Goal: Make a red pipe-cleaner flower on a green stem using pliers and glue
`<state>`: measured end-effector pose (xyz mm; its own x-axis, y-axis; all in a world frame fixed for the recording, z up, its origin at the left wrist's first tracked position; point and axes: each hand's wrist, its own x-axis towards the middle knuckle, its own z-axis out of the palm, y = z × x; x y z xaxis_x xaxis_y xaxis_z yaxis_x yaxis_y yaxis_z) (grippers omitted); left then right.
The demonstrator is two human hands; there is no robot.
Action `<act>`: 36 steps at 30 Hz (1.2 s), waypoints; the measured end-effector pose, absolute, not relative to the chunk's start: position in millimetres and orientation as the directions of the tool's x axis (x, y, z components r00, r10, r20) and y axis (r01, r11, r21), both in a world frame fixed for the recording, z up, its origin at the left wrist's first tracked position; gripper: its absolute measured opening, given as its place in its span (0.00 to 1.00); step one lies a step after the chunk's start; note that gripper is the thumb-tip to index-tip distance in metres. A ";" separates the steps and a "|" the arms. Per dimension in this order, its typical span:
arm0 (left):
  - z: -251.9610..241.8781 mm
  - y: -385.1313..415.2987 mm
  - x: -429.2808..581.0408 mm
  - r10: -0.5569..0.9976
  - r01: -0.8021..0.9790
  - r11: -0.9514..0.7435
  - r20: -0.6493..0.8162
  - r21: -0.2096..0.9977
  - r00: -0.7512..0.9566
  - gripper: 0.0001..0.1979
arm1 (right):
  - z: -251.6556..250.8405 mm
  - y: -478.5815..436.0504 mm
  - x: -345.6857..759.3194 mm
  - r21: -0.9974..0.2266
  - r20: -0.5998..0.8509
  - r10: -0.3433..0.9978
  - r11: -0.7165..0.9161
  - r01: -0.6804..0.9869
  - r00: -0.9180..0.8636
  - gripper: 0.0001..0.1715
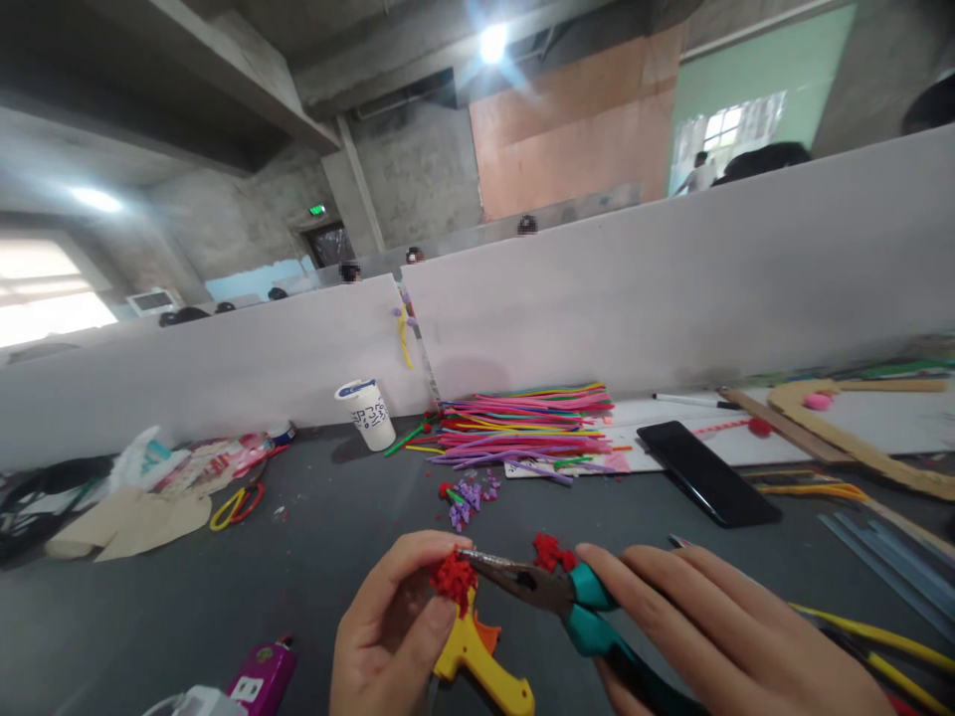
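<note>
Two hands are in front of you, low over the dark grey table [224,587]. Your left hand [395,626] is curled, and its thumb and fingers pinch a red fuzzy lump [454,579] just above the table. Your right hand [716,636] is wrapped round the blue-green handles of the pliers [537,585], with its fingers lying long over the top handle. The thin metal nose of the pliers points left and its tip touches the red fuzzy lump, right by your left fingertips. The two halves of the nose look pressed close together. Under the lump and the pliers lies a yellow glue gun [481,661] with an orange trigger, partly hidden by your left hand. A second red fuzzy bit [548,550] sits just behind the pliers. Farther back there is a small heap of purple bits [469,494], and behind that a big pile of fuzzy sticks [526,428] in pink, purple, yellow and green. A white paper cup [369,413] stands to the left of the pile, near the white wall [671,288]. A black phone [705,472] lies flat to the right of the pile. A pink lighter [261,676] lies near the bottom edge, left of your left hand. Long yellow sticks [865,626] lie on the table behind your right hand
</note>
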<state>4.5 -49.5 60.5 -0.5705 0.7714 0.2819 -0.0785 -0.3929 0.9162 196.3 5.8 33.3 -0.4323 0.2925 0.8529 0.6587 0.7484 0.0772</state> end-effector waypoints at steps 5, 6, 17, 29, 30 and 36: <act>62.4 -50.1 3.4 0.800 -0.230 -0.381 0.195 0.895 -0.567 0.11 | 43.2 10.9 200.0 -0.187 0.808 0.460 0.793 0.580 -0.368 0.19; 62.5 -50.2 3.0 0.801 -0.238 -0.383 0.193 0.893 -0.566 0.11 | 45.5 11.1 202.2 -0.198 0.801 0.467 0.798 0.570 -0.375 0.20; 60.5 -49.8 1.8 0.795 -0.180 -0.431 0.278 0.884 -0.539 0.09 | 50.3 10.0 203.7 -0.021 0.869 0.299 0.818 0.575 -0.394 0.15; 57.3 -50.2 0.1 0.776 -0.088 -0.448 0.337 0.890 -0.534 0.09 | 48.1 9.3 206.5 0.016 0.856 0.289 0.814 0.580 -0.429 0.16; 57.5 -50.2 -0.1 0.773 -0.071 -0.448 0.345 0.891 -0.533 0.09 | 48.0 9.3 206.5 0.029 0.857 0.280 0.812 0.583 -0.433 0.16; 57.0 -50.8 -0.2 0.734 0.105 -0.433 0.417 0.896 -0.535 0.08 | 47.1 10.6 205.9 0.125 0.841 0.239 0.788 0.603 -0.486 0.17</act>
<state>-0.2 -50.8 57.0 -0.5354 0.7343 0.4173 0.1048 -0.4325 0.8955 205.9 10.6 47.1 -0.4863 0.2387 0.8405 0.6026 0.7882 0.1249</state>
